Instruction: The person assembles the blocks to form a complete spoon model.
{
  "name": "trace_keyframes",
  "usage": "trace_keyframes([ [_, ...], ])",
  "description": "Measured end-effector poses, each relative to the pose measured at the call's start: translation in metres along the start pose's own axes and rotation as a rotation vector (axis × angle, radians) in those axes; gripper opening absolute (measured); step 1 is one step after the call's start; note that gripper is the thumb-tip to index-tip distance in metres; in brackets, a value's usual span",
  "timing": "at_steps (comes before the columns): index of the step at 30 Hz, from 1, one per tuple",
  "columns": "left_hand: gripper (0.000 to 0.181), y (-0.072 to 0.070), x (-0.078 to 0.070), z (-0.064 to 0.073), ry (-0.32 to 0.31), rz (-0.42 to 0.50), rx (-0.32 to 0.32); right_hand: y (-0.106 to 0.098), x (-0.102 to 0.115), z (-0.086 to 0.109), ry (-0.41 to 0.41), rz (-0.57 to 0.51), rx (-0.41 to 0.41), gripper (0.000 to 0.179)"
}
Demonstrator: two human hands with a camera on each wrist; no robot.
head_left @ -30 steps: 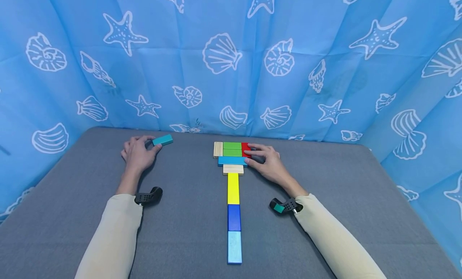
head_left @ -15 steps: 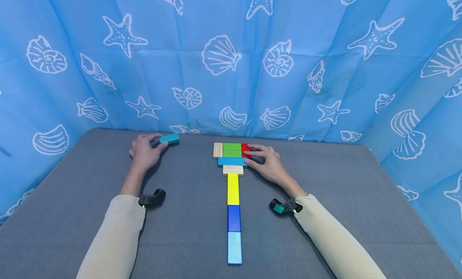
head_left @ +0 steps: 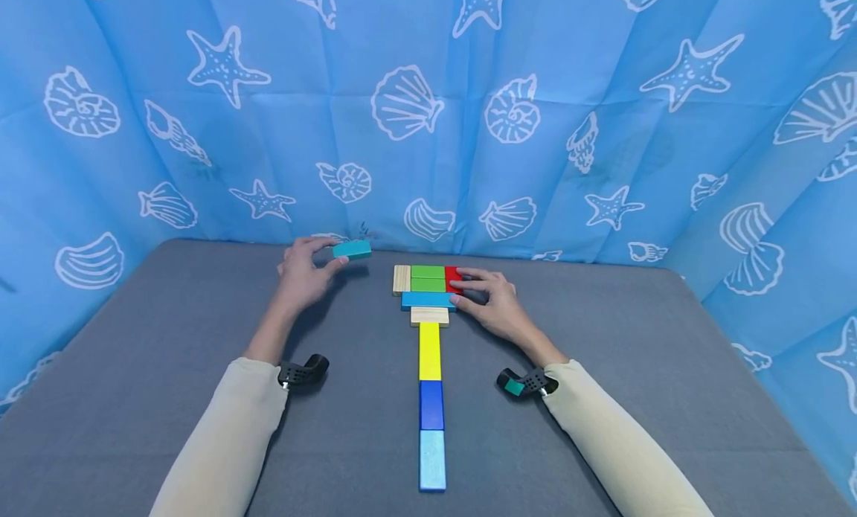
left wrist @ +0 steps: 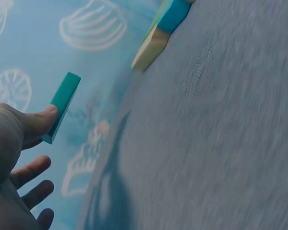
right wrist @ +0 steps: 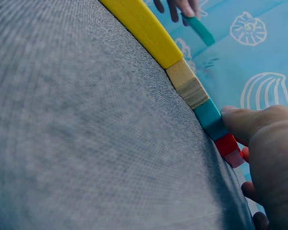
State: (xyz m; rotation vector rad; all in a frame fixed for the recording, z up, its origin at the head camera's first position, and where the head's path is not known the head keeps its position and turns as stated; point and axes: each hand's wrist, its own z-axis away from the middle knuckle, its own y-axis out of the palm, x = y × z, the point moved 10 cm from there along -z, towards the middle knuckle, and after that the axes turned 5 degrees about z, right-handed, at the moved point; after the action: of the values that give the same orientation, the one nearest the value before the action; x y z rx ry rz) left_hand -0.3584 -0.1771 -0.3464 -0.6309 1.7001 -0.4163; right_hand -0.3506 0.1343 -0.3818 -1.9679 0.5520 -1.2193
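Observation:
My left hand (head_left: pixel 301 279) pinches a teal wooden block (head_left: pixel 352 250) between thumb and fingers. The block is up off the table, with a shadow below the hand in the left wrist view. My right hand (head_left: pixel 495 301) lies at the right side of the block layout. Its thumb touches the end of a long blue block (head_left: pixel 425 301), and its fingertips rest on a red block (head_left: pixel 451 273). Left of the red one lie two green blocks (head_left: pixel 428 272), then a plain wood block (head_left: pixel 402 277). Under the long blue block sits another plain wood block (head_left: pixel 429 317).
A column runs toward me from the layout: a yellow block (head_left: pixel 429 352), a dark blue block (head_left: pixel 431 405) and a light blue block (head_left: pixel 432 461). Grey cloth covers the table (head_left: pixel 602 398). A blue curtain (head_left: pixel 442 160) with shell patterns hangs right behind its far edge.
My left hand has carried the teal block to the right and slightly up, closer to the layout. My right hand stays in place on the blocks.

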Motion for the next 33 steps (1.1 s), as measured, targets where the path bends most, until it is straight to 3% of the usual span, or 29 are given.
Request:
trace_keyframes([
  [8, 0.041, 0.019, -0.027, 0.000, 0.042, 0.021, 0.034, 0.001, 0.001, -0.001, -0.001, 0.001, 0.003, 0.039],
  [16, 0.042, 0.048, -0.049, -0.006, 0.058, 0.013, 0.092, -0.001, 0.003, 0.000, -0.008, 0.004, -0.004, 0.040],
  [24, 0.042, 0.075, -0.057, -0.016, 0.027, 0.013, 0.142, -0.001, 0.003, 0.000, -0.015, 0.005, -0.009, 0.040],
  [33, 0.040, 0.099, -0.060, -0.024, -0.027, 0.009, 0.156, 0.000, 0.002, 0.000, 0.008, 0.019, 0.004, 0.040],
])
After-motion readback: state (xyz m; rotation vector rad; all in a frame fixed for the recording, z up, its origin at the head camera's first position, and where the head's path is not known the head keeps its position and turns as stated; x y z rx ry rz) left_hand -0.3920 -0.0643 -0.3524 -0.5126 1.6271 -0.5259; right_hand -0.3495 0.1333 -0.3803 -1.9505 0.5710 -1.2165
